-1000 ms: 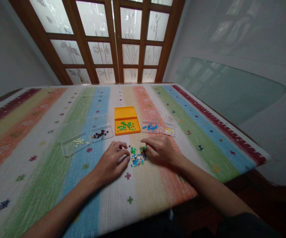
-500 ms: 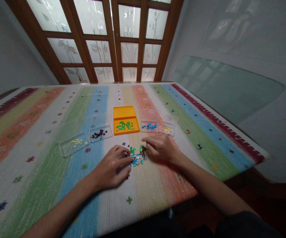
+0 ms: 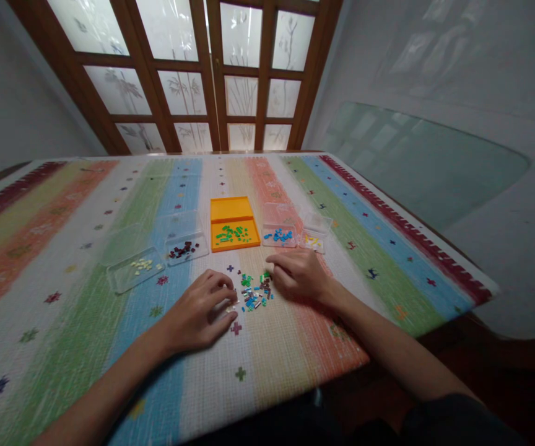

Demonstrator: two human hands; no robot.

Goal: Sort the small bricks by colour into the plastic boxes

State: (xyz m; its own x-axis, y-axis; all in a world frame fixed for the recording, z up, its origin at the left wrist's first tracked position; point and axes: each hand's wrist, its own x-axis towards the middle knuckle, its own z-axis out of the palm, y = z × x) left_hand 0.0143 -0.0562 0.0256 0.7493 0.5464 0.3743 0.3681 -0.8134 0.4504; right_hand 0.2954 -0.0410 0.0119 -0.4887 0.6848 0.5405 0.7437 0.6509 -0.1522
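A loose pile of small plastic building bricks (image 3: pixel 254 294) in green, blue, brown and grey lies on the striped cloth between my hands. My left hand (image 3: pixel 202 310) rests at the pile's left side, thumb and fingers apart, with a few whitish pieces (image 3: pixel 231 306) in the gap between them. On the right, my right hand (image 3: pixel 298 274) is curled at the pile's edge, its index finger bent forward and the others folded in. Whatever its fingertips may hold is hidden. Green bricks lie close to that hand.
Behind the pile stands an open orange case (image 3: pixel 233 210) with green bricks. Clear boxes hold cream pieces (image 3: pixel 142 265), dark red pieces (image 3: pixel 184 250), blue pieces (image 3: pixel 279 235) and yellow pieces (image 3: pixel 313 241). The table's front edge is near my body.
My left hand has drawn back slightly left from the pile, its thumb and fingers over whitish pieces. My right hand stays almost where it was.
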